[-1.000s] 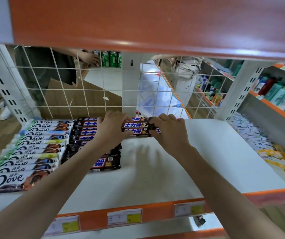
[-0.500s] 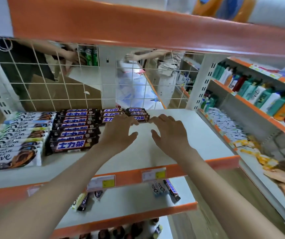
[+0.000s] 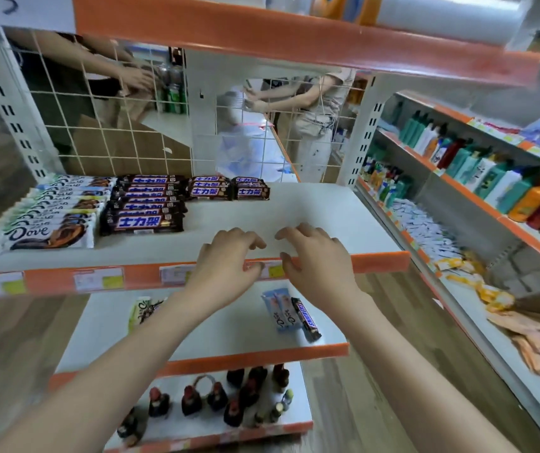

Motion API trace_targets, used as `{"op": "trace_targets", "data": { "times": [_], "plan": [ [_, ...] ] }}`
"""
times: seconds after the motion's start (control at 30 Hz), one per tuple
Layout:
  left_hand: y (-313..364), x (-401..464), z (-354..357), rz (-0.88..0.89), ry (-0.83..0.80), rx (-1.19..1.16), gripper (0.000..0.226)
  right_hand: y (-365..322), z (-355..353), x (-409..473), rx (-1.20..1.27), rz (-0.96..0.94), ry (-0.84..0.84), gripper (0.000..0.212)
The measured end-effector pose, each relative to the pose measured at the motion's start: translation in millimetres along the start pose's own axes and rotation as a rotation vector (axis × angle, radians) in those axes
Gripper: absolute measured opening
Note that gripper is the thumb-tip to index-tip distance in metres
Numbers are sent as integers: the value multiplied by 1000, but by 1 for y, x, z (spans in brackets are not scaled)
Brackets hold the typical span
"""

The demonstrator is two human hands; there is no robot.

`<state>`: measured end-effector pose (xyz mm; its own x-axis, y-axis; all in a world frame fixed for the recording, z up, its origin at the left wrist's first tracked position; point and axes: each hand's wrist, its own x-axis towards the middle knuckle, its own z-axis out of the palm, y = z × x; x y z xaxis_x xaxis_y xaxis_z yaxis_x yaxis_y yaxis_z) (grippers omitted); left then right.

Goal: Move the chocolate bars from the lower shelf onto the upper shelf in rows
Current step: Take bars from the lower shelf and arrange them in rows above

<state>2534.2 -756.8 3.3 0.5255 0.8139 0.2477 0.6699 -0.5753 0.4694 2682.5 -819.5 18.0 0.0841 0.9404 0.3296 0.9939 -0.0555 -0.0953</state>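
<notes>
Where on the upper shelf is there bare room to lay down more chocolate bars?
Bare white upper shelf runs from the Snickers bars rightward to the right upright, and forward from the two short back stacks to the orange front edge. The left end is crowded with Dove bars and Snickers rows.

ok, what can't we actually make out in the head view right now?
- Bar on the lower shelf, left: partly hidden by the left forearm; brand unreadable.
- Price tags on the upper shelf edge: blurred, and two are covered by the left hand and right hand.
- Bottles on the bottom shelf: too dark and small to identify.
</notes>
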Motion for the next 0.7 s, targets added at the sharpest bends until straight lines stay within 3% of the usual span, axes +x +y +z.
{"op": "trace_targets", "data": {
  "times": [0.7],
  "plan": [
    [-21, -152, 27, -196, -18, -121, 32, -55, 42, -115, 247, -104, -97, 31]
  ]
}}
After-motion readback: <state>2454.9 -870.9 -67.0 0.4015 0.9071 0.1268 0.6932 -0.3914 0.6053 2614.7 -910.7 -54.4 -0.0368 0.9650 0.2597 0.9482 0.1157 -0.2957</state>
